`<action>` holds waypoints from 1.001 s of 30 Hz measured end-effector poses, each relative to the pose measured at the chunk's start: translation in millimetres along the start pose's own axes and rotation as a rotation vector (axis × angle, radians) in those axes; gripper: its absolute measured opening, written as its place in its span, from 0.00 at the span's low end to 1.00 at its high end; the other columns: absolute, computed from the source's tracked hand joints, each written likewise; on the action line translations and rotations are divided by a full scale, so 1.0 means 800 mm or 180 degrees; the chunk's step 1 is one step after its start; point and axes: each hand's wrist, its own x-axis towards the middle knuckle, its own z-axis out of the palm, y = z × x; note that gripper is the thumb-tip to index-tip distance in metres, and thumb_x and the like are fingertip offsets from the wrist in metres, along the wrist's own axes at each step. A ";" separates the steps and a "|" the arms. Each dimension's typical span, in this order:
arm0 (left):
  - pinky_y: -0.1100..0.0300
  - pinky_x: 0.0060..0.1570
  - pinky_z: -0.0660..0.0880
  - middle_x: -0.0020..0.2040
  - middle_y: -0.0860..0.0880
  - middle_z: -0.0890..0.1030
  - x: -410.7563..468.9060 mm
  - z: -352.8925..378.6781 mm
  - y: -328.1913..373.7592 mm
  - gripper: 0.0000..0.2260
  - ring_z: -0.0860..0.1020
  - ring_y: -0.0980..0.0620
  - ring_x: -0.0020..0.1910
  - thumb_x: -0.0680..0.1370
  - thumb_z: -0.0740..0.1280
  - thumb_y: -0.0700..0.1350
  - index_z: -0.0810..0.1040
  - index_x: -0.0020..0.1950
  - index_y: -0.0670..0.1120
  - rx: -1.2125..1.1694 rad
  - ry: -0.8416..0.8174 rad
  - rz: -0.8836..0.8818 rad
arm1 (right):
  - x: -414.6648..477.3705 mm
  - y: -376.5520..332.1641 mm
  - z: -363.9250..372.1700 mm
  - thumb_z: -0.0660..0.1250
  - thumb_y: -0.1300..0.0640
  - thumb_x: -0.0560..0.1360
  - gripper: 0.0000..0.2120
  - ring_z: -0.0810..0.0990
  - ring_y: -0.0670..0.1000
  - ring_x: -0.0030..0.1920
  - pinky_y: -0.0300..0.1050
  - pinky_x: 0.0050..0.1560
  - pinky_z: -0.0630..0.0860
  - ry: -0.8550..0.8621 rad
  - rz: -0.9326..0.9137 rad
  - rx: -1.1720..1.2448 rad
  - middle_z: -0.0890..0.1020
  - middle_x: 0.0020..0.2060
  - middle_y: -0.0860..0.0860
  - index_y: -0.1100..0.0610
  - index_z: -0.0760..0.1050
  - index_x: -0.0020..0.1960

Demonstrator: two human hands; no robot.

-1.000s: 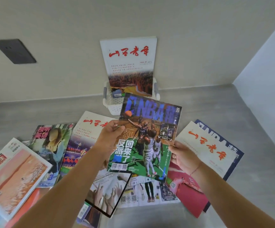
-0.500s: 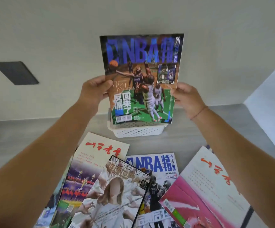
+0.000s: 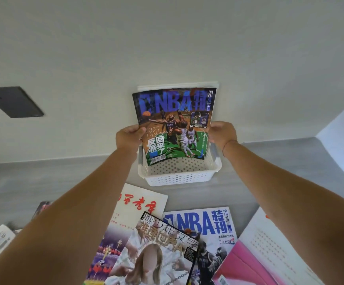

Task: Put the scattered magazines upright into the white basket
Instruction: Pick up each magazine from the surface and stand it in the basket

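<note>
NBA magazine point(image 3: 175, 128) hangs upright between the left hand point(image 3: 129, 138) and right hand point(image 3: 223, 135), each clamped on a side edge, its lower edge inside the white basket point(image 3: 179, 177) below them, probably so it drops straight beside the one point(image 3: 177, 87) behind.

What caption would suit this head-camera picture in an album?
Both hands, left hand and right hand, lower an NBA magazine upright into the white basket, other magazines scattered nearby.

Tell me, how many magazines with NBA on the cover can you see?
2. One NBA magazine is held upright in the white basket by both hands; another lies flat on the table below. Others may be hidden under the pile.
</note>
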 end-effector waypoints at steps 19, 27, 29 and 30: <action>0.65 0.31 0.71 0.40 0.49 0.81 0.013 0.032 0.001 0.10 0.76 0.55 0.33 0.77 0.64 0.44 0.81 0.55 0.44 0.0501 0.0349 0.0013 | 0.017 -0.013 0.017 0.55 0.57 0.78 0.15 0.75 0.56 0.41 0.47 0.43 0.72 0.0234 0.0004 -0.0769 0.78 0.40 0.58 0.65 0.77 0.47; 0.48 0.53 0.74 0.55 0.36 0.79 0.006 0.049 0.003 0.17 0.78 0.37 0.55 0.81 0.52 0.43 0.76 0.57 0.37 0.1403 0.0407 -0.0098 | 0.018 -0.009 0.020 0.53 0.62 0.78 0.11 0.70 0.55 0.41 0.43 0.39 0.65 0.0084 -0.0097 -0.1139 0.73 0.40 0.57 0.61 0.69 0.39; 0.49 0.47 0.73 0.56 0.37 0.78 0.004 0.050 0.005 0.18 0.77 0.40 0.50 0.82 0.51 0.46 0.74 0.60 0.36 0.1563 0.0288 -0.0275 | 0.018 -0.007 0.018 0.52 0.62 0.77 0.12 0.70 0.55 0.39 0.42 0.33 0.64 -0.0078 -0.0146 -0.1138 0.74 0.40 0.58 0.63 0.72 0.43; 0.51 0.41 0.71 0.55 0.38 0.78 0.000 0.050 0.006 0.19 0.76 0.43 0.45 0.82 0.52 0.47 0.73 0.61 0.36 0.1562 0.0221 -0.0345 | 0.018 -0.005 0.017 0.53 0.61 0.77 0.13 0.71 0.55 0.39 0.42 0.31 0.63 -0.0154 -0.0177 -0.1114 0.75 0.39 0.58 0.64 0.74 0.45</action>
